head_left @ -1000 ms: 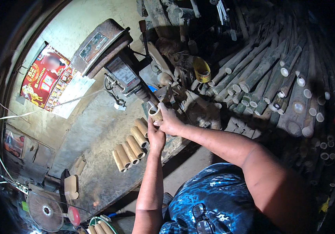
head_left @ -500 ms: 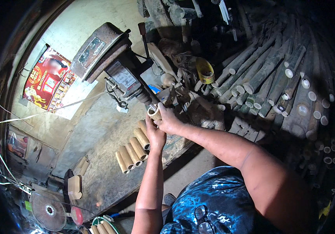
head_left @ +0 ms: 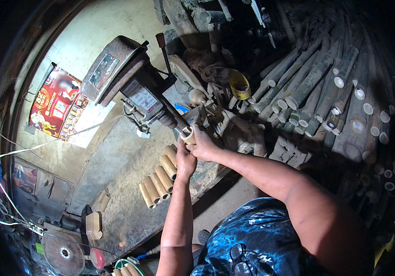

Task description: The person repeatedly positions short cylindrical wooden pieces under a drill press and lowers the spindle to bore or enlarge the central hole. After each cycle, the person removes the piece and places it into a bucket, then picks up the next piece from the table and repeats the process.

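Both hands grip a short bamboo tube [head_left: 188, 137] under the bit of a drill press [head_left: 135, 87]. My left hand [head_left: 185, 158] wraps its lower left side, and my right hand [head_left: 203, 146] clasps it from the right. The tube's open end faces up toward the drill, with the bit at or inside its mouth; how deep it goes I cannot tell. Left of my left hand, several cut bamboo tubes [head_left: 162, 177] lie side by side on the worktable [head_left: 133, 218].
Long bamboo poles [head_left: 308, 87] are piled at the right. A yellow container [head_left: 239, 84] stands near them. At the lower left are a fan [head_left: 64, 252] and more bamboo tubes [head_left: 126, 270]. A white cord [head_left: 64, 138] hangs across the wall by a red poster [head_left: 57, 103].
The whole view has shifted slightly. Both hands still hold the bamboo tube under the drill, and its mouth appears tilted a little differently around the bit.
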{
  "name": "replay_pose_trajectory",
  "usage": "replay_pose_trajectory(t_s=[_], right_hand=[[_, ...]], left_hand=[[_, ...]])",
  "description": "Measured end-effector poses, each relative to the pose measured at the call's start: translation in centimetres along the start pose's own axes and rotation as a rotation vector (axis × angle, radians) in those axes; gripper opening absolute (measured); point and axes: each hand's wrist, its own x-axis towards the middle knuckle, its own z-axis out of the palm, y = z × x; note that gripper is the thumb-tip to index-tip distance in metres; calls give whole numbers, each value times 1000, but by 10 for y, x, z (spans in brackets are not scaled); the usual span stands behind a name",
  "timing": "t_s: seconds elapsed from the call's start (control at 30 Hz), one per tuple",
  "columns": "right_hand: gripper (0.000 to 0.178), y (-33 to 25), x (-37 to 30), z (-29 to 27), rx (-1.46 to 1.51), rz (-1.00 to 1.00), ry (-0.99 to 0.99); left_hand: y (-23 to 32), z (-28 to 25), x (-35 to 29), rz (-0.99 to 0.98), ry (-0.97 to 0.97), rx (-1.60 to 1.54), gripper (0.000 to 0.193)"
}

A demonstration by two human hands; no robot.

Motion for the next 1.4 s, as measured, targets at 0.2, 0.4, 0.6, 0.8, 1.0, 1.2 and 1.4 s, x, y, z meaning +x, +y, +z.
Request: replay_pose_trajectory(t_s=[0.2, 0.4, 0.6, 0.8, 1.0, 1.2, 1.4], right_hand=[[55, -4, -12, -5, 18, -16, 15], [57, -15, -19, 2, 16, -55, 18], [62, -24, -14, 9, -57, -128, 14], [67, -24, 0, 16, -65, -75, -56], [61, -17, 16, 18, -100, -98, -22], [52, -17, 22, 11, -13, -145, -3], [59, -21, 22, 1, 17, -101, 2]], left_hand=[[8, -1, -2, 21, -36, 74, 71], [17, -3, -14, 0, -16, -37, 66], [26, -10, -16, 7, 65, 40, 63], [14, -23, -5, 53, 86, 35, 58], [2, -29, 10, -40, 96, 12, 52], [4, -29, 14, -80, 83, -32, 48], [10, -20, 20, -18, 65, 31, 52]])
